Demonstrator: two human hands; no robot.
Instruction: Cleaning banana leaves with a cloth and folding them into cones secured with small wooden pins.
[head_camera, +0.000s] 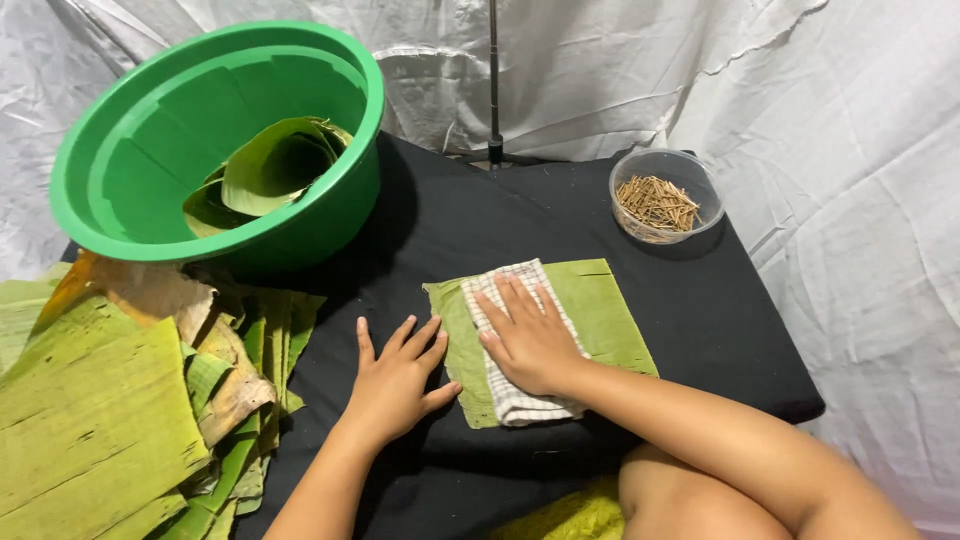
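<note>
We press the checked cloth (520, 345) flat with our right hand (530, 340), fingers spread and lying open on it, and judge that long even strokes along the banana leaf piece (600, 310) at bench centre serve best. Our left hand (395, 385), at 9 o'clock of the leaf, rests palm down with fingers splayed, pinning its edge on the black bench (700, 320)

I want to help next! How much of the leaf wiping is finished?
Done: a few curled green leaf pieces already sit in the round green plastic basin. In hand: the right hand presses a checked white cloth on one flat green banana leaf rectangle, while the left hand rests flat at its edge. Left: a big pile of green and brown leaves waits beside the basin, so most probably remains.
</note>
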